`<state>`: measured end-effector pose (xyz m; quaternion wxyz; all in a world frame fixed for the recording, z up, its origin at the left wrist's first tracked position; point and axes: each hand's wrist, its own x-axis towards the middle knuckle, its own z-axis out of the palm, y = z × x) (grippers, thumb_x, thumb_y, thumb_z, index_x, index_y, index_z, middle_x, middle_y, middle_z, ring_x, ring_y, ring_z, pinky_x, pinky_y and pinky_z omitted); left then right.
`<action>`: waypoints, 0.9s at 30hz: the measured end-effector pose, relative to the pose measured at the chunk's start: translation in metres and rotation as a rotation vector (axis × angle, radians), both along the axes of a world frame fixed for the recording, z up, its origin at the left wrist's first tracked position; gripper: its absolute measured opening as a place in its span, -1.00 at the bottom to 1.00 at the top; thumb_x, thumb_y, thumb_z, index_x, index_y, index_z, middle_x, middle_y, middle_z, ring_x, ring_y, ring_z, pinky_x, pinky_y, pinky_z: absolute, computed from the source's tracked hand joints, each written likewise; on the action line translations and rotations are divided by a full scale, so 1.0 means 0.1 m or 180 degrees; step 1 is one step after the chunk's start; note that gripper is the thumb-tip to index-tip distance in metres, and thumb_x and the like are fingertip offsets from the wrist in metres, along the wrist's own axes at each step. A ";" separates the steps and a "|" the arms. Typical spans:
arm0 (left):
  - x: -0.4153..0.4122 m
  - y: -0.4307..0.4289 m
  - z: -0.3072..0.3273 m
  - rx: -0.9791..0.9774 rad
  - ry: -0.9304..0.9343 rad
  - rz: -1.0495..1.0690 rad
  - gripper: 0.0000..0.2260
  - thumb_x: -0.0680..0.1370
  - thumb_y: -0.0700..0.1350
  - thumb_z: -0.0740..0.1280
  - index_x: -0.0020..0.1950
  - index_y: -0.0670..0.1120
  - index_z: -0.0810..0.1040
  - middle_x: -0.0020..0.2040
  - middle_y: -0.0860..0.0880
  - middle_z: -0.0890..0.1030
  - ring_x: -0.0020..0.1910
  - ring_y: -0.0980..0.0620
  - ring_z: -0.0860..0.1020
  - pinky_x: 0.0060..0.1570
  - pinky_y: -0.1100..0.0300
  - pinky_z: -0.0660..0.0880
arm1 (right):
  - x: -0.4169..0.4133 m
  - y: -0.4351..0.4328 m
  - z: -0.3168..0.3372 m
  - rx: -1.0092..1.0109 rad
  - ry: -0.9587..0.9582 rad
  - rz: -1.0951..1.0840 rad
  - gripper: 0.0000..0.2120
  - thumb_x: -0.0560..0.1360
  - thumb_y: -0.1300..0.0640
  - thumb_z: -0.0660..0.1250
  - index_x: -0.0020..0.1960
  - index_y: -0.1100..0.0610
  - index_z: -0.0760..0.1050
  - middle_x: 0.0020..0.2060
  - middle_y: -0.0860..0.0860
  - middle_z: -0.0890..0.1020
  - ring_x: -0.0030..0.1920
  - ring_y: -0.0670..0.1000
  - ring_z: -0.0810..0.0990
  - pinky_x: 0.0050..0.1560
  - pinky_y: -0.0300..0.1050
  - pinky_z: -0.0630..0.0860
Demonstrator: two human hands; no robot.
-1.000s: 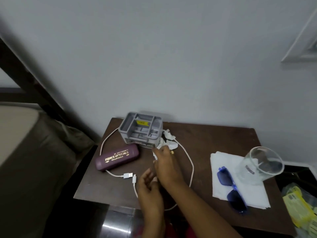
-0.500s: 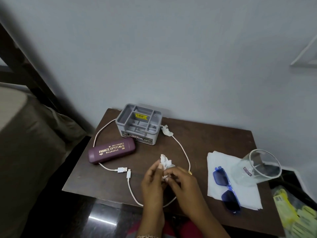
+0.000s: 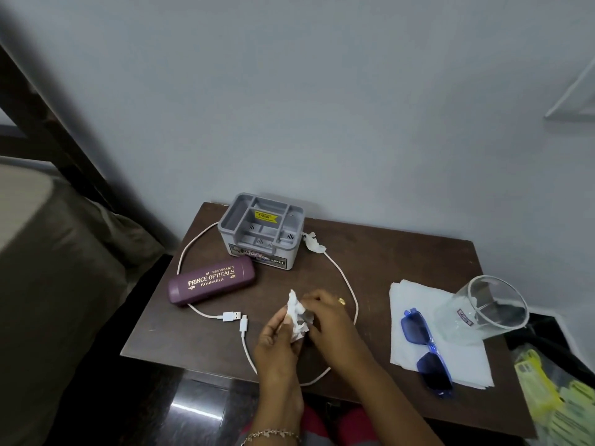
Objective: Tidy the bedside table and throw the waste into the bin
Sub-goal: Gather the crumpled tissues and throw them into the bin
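Observation:
Over the front middle of the dark wooden bedside table (image 3: 402, 252), my left hand (image 3: 277, 346) and my right hand (image 3: 331, 323) meet around a crumpled white tissue (image 3: 297, 313). Both hands pinch it, fingers curled on the paper. A second crumpled tissue scrap (image 3: 313, 242) lies by the right side of the grey plastic organiser box (image 3: 262, 231). A bin with a black liner (image 3: 553, 346) and yellow-green wrappers (image 3: 557, 400) sits at the table's right, partly cut off.
A maroon spectacle case (image 3: 212, 280) lies left of centre. A white USB cable (image 3: 346, 281) loops across the table. At the right, blue sunglasses (image 3: 425, 349) and a tipped glass tumbler (image 3: 483, 309) rest on a white napkin (image 3: 409, 297). A bed stands at the left.
My right hand took a tissue from beside the organiser and drew it back towards me; my left hand joined it, and now both hold the tissue near the table's front.

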<state>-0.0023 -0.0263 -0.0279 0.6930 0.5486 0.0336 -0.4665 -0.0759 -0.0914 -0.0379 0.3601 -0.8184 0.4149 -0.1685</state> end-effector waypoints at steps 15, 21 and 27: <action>-0.13 -0.02 0.14 0.0006 -0.0226 -0.0313 -0.76 0.59 -0.24 0.17 0.13 -0.14 0.60 0.00 -0.18 0.68 -0.10 0.00 0.65 -0.21 0.28 0.58 | -0.10 0.10 0.26 0.0433 -0.0513 -0.0719 -0.80 0.42 0.24 0.34 -0.20 -0.08 0.55 -0.22 -0.13 0.65 -0.17 -0.15 0.62 -0.12 -0.19 0.56; -0.08 -0.04 0.00 0.0115 -0.0099 -0.0128 -0.81 0.50 -0.23 0.34 0.09 -0.23 0.60 -0.07 -0.19 0.67 -0.12 -0.03 0.60 -0.22 0.35 0.56 | -0.10 -0.34 0.27 0.0749 -0.0519 -0.1025 -0.72 0.44 0.40 0.22 -0.17 0.07 0.58 -0.25 -0.06 0.64 -0.25 -0.15 0.58 -0.21 -0.36 0.44; -0.12 -0.04 -0.06 0.0157 -0.0129 -0.0090 -0.87 0.50 -0.26 0.34 0.01 -0.18 0.62 -0.18 -0.10 0.69 -0.23 0.07 0.64 -0.29 0.39 0.56 | 0.33 -0.97 0.01 -0.0081 0.0155 -0.1034 -0.55 0.43 0.19 0.39 0.30 0.09 0.42 0.21 0.10 0.45 0.19 0.11 0.47 0.15 -0.02 0.47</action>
